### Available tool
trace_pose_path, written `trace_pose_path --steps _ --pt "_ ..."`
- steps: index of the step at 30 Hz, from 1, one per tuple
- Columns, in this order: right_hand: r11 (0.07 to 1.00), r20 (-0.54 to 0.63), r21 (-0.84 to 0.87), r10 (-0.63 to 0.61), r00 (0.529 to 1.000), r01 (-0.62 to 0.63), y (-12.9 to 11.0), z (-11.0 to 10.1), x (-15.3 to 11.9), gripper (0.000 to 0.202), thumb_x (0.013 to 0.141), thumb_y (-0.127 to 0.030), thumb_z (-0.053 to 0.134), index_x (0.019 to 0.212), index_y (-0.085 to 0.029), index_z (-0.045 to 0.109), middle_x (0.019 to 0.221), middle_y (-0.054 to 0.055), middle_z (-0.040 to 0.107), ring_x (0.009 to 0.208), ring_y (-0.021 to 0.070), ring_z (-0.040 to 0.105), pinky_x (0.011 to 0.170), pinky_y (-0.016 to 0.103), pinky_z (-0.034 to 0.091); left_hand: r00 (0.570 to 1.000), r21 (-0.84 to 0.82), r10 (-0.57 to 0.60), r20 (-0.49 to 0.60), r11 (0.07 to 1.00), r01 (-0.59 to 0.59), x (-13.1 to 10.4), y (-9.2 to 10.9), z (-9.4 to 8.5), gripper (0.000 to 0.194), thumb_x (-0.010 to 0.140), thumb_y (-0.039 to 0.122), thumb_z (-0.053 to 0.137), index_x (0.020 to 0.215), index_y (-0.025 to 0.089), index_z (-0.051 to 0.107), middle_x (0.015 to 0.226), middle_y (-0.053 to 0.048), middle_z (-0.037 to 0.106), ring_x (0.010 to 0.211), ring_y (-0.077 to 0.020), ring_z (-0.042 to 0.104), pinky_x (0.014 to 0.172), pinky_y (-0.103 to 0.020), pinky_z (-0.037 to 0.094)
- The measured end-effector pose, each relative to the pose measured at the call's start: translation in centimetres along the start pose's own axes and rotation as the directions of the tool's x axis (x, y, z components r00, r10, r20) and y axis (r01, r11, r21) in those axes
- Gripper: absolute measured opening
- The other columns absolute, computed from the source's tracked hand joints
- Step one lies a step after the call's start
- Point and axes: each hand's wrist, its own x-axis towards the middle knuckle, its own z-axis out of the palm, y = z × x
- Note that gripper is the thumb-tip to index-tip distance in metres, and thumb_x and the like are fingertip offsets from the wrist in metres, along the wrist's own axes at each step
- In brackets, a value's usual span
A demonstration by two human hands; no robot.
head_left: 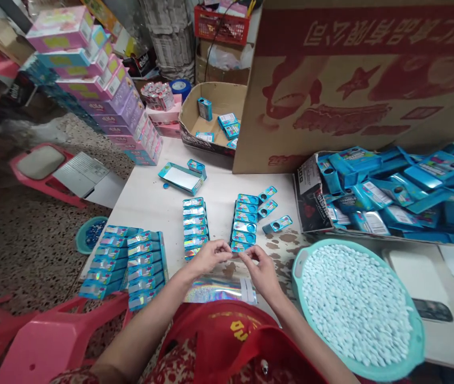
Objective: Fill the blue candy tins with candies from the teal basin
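My left hand (211, 256) and my right hand (262, 268) meet at the near end of a row of small blue boxes (245, 217). Both have thumb and fingers pinched together; whatever lies between them is too small to make out. Most box tops in this row show a round hole. To its left runs a second row of blue boxes (195, 220), with shiny silver strips across their tops. A shiny rainbow-coloured sheet (217, 290) lies below my hands, against the red apron. Three loose blue boxes (278, 224) lie right of the holed row.
A turquoise basin (298, 274) of pale blue tablets stands at right, below a carton (309, 205) heaped with blue boxes. More strip-topped boxes (145, 266) stand at the table's left edge. Behind are an open blue tray (181, 178), a cardboard box (211, 90) and stacked pink cartons (111, 101).
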Motion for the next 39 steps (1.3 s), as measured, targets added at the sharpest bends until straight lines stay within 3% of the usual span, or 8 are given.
trace_pose_path --steps 6,16,19,23,28,33,37,39 --pt "0.988 -0.092 -0.102 0.110 0.990 -0.119 2.9 -0.3 -1.1 0.028 0.073 -0.046 0.062 0.064 -0.020 0.062 0.057 0.001 0.058 0.054 0.0164 0.049 0.053 0.028 0.036 0.997 0.228 0.018 -0.076 0.974 0.000 -0.1 -1.5 1.3 0.014 0.072 0.030 0.054 0.078 0.018 0.059 0.065 0.002 0.055 0.062 -0.0124 0.048 0.059 -0.024 0.035" --pt "0.992 -0.117 -0.101 0.069 0.991 -0.081 2.5 -2.0 0.8 0.026 0.069 -0.046 0.065 0.065 -0.021 0.067 0.063 0.004 0.066 0.056 0.0192 0.055 0.055 0.029 0.038 0.993 0.377 0.074 -0.093 0.926 -0.034 2.7 -0.7 1.5 0.014 0.073 0.029 0.053 0.082 0.021 0.060 0.069 0.002 0.060 0.067 -0.0156 0.055 0.063 -0.026 0.038" --pt "0.996 -0.100 -0.074 0.039 0.994 -0.046 2.2 -2.7 0.4 0.028 0.069 -0.048 0.065 0.063 -0.021 0.066 0.062 0.003 0.064 0.057 0.0183 0.054 0.056 0.029 0.039 0.974 0.373 0.074 -0.212 0.928 0.011 2.2 -1.1 1.6 0.016 0.076 0.034 0.053 0.081 0.021 0.061 0.074 -0.001 0.063 0.070 -0.0176 0.057 0.067 -0.028 0.041" --pt "0.999 -0.063 -0.011 0.051 0.997 -0.052 2.2 -4.4 -0.4 0.031 0.072 -0.050 0.064 0.064 -0.020 0.063 0.063 0.001 0.061 0.059 0.0163 0.051 0.058 0.028 0.040 0.909 0.278 0.140 -0.392 0.960 -0.029 3.0 -1.3 1.7 0.033 0.073 0.039 0.060 0.101 0.022 0.059 0.110 -0.007 0.061 0.090 -0.0219 0.058 0.077 -0.033 0.045" --pt "0.978 -0.064 0.094 0.190 0.980 -0.184 2.8 -6.4 -2.3 0.039 0.067 -0.057 0.068 0.066 -0.019 0.062 0.062 0.001 0.058 0.060 0.0164 0.049 0.058 0.028 0.039 0.853 0.228 0.216 -0.475 0.967 -0.117 8.9 0.2 1.6 0.064 0.069 0.043 0.067 0.125 0.019 0.048 0.134 -0.015 0.047 0.123 -0.0288 0.044 0.100 -0.039 0.035" --pt "0.929 -0.054 0.278 0.269 0.962 -0.244 3.9 -6.3 -3.7 0.035 0.067 -0.053 0.072 0.068 -0.019 0.061 0.066 0.000 0.058 0.064 0.0166 0.050 0.063 0.028 0.041 0.903 0.098 0.059 -0.426 0.995 -0.019 16.2 2.6 -0.2 0.054 0.080 0.055 0.051 0.118 0.017 0.055 0.134 -0.015 0.050 0.126 -0.0270 0.044 0.104 -0.035 0.032" --pt "0.679 0.165 0.641 0.332 0.929 -0.357 5.2 -3.8 -3.8 0.032 0.065 -0.045 0.076 0.065 -0.019 0.057 0.068 0.000 0.058 0.068 0.0166 0.055 0.071 0.031 0.047 0.969 0.116 0.003 -0.249 0.993 0.027 20.0 3.6 -1.4 0.060 0.084 0.065 0.034 0.095 0.015 0.065 0.110 -0.014 0.066 0.105 -0.0251 0.060 0.090 -0.032 0.043" --pt "0.524 0.160 0.780 0.361 0.919 -0.342 5.6 -2.4 -3.2 0.033 0.063 -0.042 0.079 0.064 -0.020 0.055 0.069 0.000 0.059 0.071 0.0181 0.058 0.074 0.037 0.049 0.975 0.155 -0.052 -0.218 0.984 0.087 20.8 3.6 -1.6 0.064 0.080 0.069 0.035 0.080 0.013 0.066 0.093 -0.015 0.070 0.092 -0.0258 0.063 0.085 -0.033 0.045"
